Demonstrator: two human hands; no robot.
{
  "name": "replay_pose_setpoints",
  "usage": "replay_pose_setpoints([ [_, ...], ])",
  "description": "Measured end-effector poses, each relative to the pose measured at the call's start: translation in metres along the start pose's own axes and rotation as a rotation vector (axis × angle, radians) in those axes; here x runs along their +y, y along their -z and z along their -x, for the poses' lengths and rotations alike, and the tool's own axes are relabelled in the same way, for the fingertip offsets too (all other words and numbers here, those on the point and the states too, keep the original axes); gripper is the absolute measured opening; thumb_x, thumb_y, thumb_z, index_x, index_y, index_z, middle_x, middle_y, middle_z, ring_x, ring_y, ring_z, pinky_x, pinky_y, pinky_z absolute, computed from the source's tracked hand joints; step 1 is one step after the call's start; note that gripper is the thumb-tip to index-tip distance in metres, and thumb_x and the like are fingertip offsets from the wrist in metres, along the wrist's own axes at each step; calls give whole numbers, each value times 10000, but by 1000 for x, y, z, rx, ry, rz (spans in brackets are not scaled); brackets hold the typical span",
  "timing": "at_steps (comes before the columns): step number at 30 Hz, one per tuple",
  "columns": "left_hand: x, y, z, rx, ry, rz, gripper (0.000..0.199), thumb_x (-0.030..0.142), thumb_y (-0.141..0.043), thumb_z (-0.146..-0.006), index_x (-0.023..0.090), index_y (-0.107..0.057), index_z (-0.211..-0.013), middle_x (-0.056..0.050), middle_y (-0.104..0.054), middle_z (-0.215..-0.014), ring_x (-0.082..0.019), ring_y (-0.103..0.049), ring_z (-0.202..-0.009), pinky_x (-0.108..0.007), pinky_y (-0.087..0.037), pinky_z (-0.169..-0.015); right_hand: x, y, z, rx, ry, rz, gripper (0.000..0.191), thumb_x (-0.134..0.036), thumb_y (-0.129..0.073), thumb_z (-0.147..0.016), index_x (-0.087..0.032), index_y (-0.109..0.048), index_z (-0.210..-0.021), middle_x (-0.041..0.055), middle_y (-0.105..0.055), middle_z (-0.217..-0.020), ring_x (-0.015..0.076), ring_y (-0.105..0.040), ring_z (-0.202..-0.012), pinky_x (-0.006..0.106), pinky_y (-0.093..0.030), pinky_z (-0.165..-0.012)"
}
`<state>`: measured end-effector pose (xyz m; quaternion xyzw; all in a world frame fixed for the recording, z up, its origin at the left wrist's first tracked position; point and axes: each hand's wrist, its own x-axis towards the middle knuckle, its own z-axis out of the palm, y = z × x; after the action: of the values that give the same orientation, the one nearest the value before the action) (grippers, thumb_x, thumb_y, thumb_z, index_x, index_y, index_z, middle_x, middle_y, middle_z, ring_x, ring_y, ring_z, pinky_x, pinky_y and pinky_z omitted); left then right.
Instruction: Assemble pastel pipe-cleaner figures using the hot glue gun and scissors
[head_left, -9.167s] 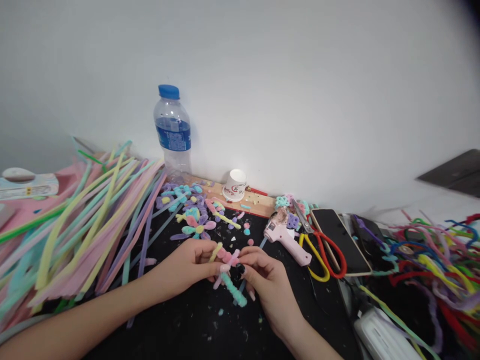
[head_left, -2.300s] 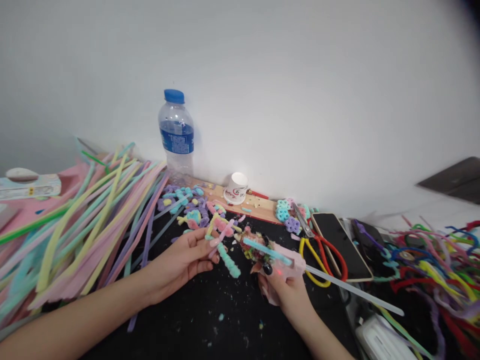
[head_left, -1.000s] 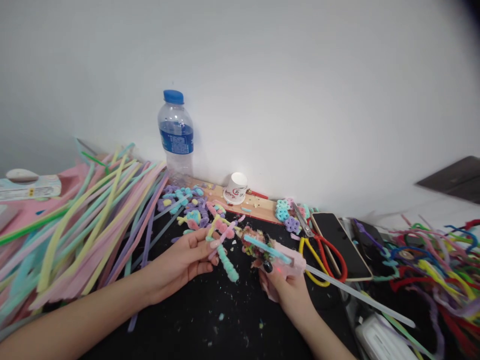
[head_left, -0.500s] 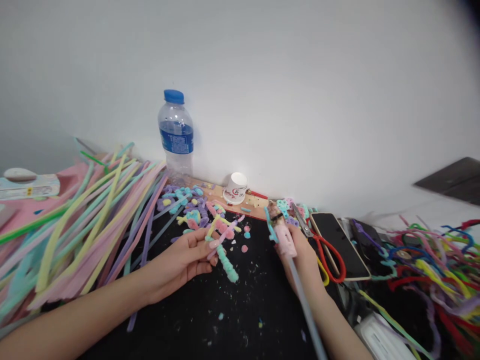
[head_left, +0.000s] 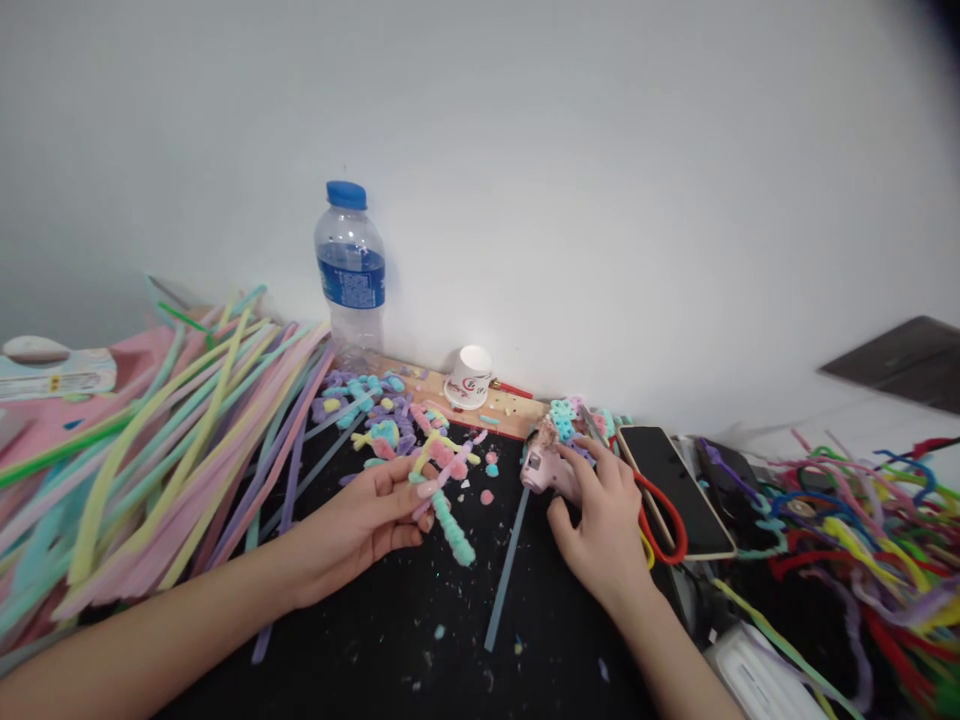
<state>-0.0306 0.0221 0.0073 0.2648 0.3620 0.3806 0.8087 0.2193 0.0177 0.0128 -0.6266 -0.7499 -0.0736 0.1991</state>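
My left hand (head_left: 382, 510) pinches a pipe-cleaner figure between thumb and fingers. Its coiled mint-green stem (head_left: 454, 530) points down and toward me, with a pale purple strand crossing it at the fingertips. On the right, a pink hot glue gun (head_left: 544, 468) lies on the black table surface, a long translucent glue stick (head_left: 506, 575) protruding from its rear toward me. My right hand (head_left: 600, 515) is beside the gun, palm down, thumb apart and fingers stretched over its handle, which is partly hidden. Finished-looking pipe-cleaner pieces (head_left: 386, 430) and small pompoms (head_left: 487, 497) lie beyond my left hand.
Long pastel pipe cleaners (head_left: 202, 430) cover the left side. At the wall stand a plastic bottle (head_left: 351, 275) and a paper cup (head_left: 470, 378). Red-handled scissors (head_left: 667, 515), a phone (head_left: 679, 490), a white box (head_left: 761, 675) and tangled coloured pipe cleaners (head_left: 862, 540) lie right.
The glue gun has been turned and laid on the table, its glue stick swinging leftward. My right hand's fingers have loosened from it. My left hand holds the figure in nearly the same place.
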Motion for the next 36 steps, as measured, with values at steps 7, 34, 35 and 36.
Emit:
replay_pose_setpoints([
  [7, 0, -2, -1, -11, 13, -32, 159, 263, -694, -743, 188, -588, -834, 46, -541, -636, -56, -528, -583, -170, -460, -596, -21, -13, 8, -59, 235, -314, 220, -171, -532, -818, -224, -614, -1015, 95, -515, -1186, 276, -418, -1138, 491, -369, -954],
  [34, -4, -6, -2, 1, -74, -357, 147, 302, -687, -732, 190, -615, -795, 28, -587, -589, -94, -553, -539, -176, -431, -527, -53, -11, 21, -302, -553, -1445, 87, -179, -681, -691, -182, -685, -777, 30, -700, -779, 138, -602, -601, 222, -488, -488],
  [35, -3, -7, -2, 3, -68, -361, 149, 301, -687, -732, 189, -617, -800, 27, -587, -585, -95, -554, -540, -178, -433, -529, -53, -11, 20, -323, -601, -1518, 98, -184, -696, -681, -174, -684, -777, 32, -701, -778, 136, -613, -610, 214, -498, -493],
  [36, -3, -7, -1, 6, -63, -362, 150, 300, -686, -732, 187, -617, -803, 26, -587, -587, -96, -556, -545, -179, -435, -531, -52, -11, 19, -345, -647, -1578, 112, -185, -708, -676, -167, -683, -783, 33, -701, -780, 133, -626, -627, 206, -509, -514],
])
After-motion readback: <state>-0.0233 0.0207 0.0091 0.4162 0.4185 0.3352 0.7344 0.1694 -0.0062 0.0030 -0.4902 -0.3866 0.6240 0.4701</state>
